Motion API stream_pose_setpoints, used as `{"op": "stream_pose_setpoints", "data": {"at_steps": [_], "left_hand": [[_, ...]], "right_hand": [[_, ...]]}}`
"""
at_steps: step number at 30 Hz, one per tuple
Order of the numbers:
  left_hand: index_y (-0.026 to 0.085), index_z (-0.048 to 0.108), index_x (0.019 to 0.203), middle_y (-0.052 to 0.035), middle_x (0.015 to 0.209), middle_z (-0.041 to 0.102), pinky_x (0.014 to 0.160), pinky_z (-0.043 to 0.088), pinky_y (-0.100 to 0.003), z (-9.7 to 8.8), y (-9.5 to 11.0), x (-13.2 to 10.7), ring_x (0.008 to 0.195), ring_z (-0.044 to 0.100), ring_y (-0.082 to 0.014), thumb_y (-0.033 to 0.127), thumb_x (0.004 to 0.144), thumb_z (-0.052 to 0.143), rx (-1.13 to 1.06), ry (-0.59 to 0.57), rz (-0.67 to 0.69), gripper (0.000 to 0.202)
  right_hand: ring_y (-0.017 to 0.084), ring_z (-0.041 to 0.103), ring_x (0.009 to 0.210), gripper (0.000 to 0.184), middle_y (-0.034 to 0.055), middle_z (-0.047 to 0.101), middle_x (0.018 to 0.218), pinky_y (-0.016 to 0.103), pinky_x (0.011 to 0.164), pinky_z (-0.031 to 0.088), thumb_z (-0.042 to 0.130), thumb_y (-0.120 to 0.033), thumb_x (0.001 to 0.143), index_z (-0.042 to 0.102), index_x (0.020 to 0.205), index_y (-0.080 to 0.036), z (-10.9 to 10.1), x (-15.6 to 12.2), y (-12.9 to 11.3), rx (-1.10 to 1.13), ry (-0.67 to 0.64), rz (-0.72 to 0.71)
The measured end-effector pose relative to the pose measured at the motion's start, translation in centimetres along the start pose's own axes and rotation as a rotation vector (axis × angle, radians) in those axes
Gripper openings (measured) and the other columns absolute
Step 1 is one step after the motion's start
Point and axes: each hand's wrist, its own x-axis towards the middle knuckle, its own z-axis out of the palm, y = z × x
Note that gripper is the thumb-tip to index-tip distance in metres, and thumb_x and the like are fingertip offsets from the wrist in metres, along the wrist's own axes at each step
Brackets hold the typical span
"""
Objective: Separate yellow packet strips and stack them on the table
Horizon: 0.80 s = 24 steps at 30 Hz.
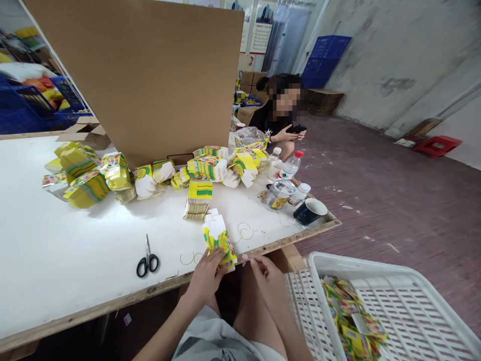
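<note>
My left hand (206, 277) grips a small stack of yellow and green printed cards (219, 241) at the front edge of the white table (56, 260). Its fingers are wrapped round the stack's lower end. My right hand (267, 275) sits just to the right at the table edge, fingers curled in a pinch on something tiny I cannot make out. Another stack of the same cards (197, 199) stands a little behind. Several rubber bands (245, 231) lie loose near both hands.
Black scissors (148, 260) lie to the left. Piles of yellow cards (116, 173) line a big cardboard sheet (150, 75). Bottles, a jar (278, 193) and a dark mug (309, 210) crowd the table's right corner. A white crate (413, 301) holds packets. A seated person (283, 118) holds a phone.
</note>
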Motion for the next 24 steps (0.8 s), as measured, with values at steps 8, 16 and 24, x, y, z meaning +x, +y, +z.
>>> {"op": "stream_pose_setpoints", "data": {"at_steps": [8,16,24], "left_hand": [[0.025,0.06,0.126,-0.0063,0.134,0.064,0.119,0.028,-0.053,1.2,0.6,-1.1,0.131,0.052,-0.0242,0.009,0.081,0.055,-0.125,-0.027,0.084,0.049],[0.02,0.052,0.133,-0.0136,0.141,0.056,0.113,0.038,-0.046,0.8,1.6,-1.1,0.132,0.05,-0.0273,0.036,0.088,0.059,-0.696,0.339,-0.099,0.048],[0.019,0.071,0.113,-0.0117,0.118,0.072,0.103,0.045,-0.042,0.1,5.1,-0.3,0.115,0.063,-0.0293,0.047,0.075,0.075,-1.44,-0.124,-0.24,0.047]], "right_hand": [[0.038,0.056,0.104,0.021,0.015,0.066,0.103,0.053,0.094,0.041,0.068,-0.042,0.073,0.072,0.079,-0.022,3.6,1.0,0.1,0.007,0.083,0.0],[0.026,0.07,0.077,0.045,0.0093,0.075,0.085,0.036,0.068,0.055,0.065,-0.061,0.075,0.068,0.086,-0.018,2.3,0.6,1.0,0.393,-0.009,0.168],[0.026,0.072,0.079,0.041,0.0074,0.077,0.087,0.034,0.066,0.058,0.078,-0.056,0.066,0.071,0.084,-0.02,2.0,-1.7,-0.8,0.671,-0.103,0.3]]}}
